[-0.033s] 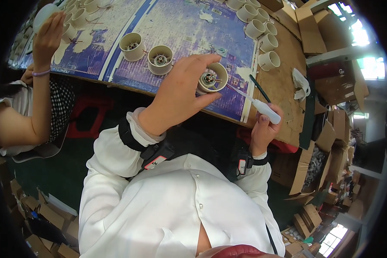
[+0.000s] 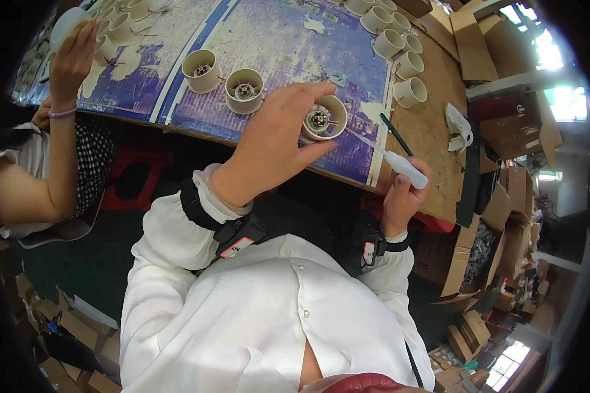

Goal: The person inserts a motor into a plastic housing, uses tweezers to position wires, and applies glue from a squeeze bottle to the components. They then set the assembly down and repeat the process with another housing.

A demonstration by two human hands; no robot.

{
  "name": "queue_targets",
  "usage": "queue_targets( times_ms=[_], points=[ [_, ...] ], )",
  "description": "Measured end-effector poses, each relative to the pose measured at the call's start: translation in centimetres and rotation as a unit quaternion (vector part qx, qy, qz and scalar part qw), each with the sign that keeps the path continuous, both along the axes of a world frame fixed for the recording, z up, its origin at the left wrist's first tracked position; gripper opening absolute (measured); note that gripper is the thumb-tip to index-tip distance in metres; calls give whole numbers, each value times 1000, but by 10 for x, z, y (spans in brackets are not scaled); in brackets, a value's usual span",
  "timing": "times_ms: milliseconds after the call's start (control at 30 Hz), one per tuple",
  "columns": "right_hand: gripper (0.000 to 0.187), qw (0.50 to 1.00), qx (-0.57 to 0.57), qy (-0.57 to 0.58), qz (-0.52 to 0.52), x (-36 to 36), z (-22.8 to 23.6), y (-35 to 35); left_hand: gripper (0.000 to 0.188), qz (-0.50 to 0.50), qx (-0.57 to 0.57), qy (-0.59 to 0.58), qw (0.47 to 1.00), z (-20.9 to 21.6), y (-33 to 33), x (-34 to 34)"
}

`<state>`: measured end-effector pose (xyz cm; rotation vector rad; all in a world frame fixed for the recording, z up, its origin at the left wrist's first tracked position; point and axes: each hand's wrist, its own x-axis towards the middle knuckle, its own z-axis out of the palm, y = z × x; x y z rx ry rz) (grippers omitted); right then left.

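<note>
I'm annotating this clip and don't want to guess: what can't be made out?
Head view:
Cup by the left hand: left wall hidden behind that hand.
White bottle: nozzle tip too fine to place exactly.
Right hand: some fingers hidden behind the bottle.
White round object: partly hidden behind the co-worker's hand.

Workshop, with worktable, rows of cream cups, piled cardboard boxes
</note>
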<state>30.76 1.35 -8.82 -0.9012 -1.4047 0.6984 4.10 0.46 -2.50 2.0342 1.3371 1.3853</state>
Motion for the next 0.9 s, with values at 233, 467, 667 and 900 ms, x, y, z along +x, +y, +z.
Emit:
queue_targets(
  times_ms=[233, 467, 667, 900],
  points=[
    [41, 999, -2, -31, 12, 7, -1, 0, 60, -6, -8, -4, 1000, -1, 1, -1],
    [39, 999, -2, -48, 19, 9, 2, 2, 59, -6, -8, -6, 1000, -2, 0, -2],
    [36, 998, -1, -67, 17, 10, 3, 3, 59, -16, 0, -4, 1000, -4, 0, -3],
    [34, 995, -6, -94, 30, 13, 9, 0, 61, -28, 0, -7, 1000, -5, -1, -3]
  ],
)
